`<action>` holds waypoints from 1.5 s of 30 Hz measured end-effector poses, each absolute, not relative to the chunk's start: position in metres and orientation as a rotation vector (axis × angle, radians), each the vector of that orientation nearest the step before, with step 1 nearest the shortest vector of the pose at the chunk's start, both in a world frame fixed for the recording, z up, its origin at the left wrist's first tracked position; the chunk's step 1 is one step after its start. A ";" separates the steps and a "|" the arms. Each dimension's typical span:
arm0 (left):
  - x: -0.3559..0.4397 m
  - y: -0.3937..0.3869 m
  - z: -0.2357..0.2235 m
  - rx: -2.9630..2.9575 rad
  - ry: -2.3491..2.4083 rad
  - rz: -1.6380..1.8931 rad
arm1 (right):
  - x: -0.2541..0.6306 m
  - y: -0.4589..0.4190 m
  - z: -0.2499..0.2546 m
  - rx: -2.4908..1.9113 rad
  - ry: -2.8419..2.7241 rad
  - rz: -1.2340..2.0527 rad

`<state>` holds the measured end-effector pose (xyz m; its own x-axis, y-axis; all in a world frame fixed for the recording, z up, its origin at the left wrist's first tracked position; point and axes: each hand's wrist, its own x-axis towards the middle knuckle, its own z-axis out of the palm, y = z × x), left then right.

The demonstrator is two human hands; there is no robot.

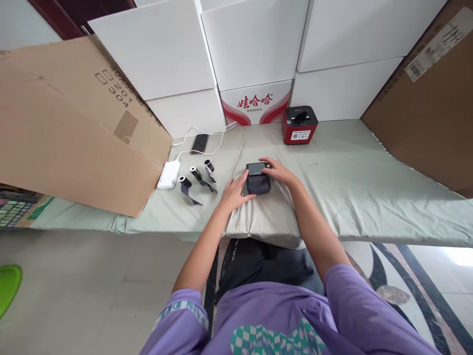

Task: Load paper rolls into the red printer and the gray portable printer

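A small black printer-like device (257, 178) rests on a beige pillow (264, 217) at the front of the cloth-covered table. My left hand (233, 193) grips its left side with curled fingers. On its right top edge my right hand (278, 170) presses, fingers bent on the lid. Three small rolls with dark tape trailing (195, 180) lie just left of my left hand.
A white power bank (169, 174) with a white cable and a black phone (199, 143) lie further left. A red and black device (299, 124) stands at the back. Large cardboard boxes (70, 128) flank both sides; white boxes line the back.
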<state>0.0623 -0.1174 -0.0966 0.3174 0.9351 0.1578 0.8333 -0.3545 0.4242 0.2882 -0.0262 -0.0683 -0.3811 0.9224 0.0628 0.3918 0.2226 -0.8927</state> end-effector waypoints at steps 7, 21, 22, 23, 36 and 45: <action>0.064 -0.122 -0.092 2.326 1.653 0.622 | 0.291 -0.023 -0.068 -1.127 -1.863 1.277; 0.065 -0.123 -0.091 2.404 1.666 0.595 | 0.288 -0.037 -0.090 -1.256 -1.683 1.239; 0.065 -0.123 -0.091 2.409 1.669 0.594 | 0.289 -0.039 -0.090 -1.264 -1.666 1.264; 0.065 -0.123 -0.092 2.414 1.667 0.600 | 0.290 -0.041 -0.089 -1.276 -1.652 1.285; 0.087 -0.115 -0.085 2.412 1.587 0.661 | 0.302 -0.054 -0.070 -1.282 -1.599 1.072; 0.239 -0.073 -0.067 2.457 1.394 0.578 | 0.449 -0.042 -0.064 -1.371 -1.368 0.830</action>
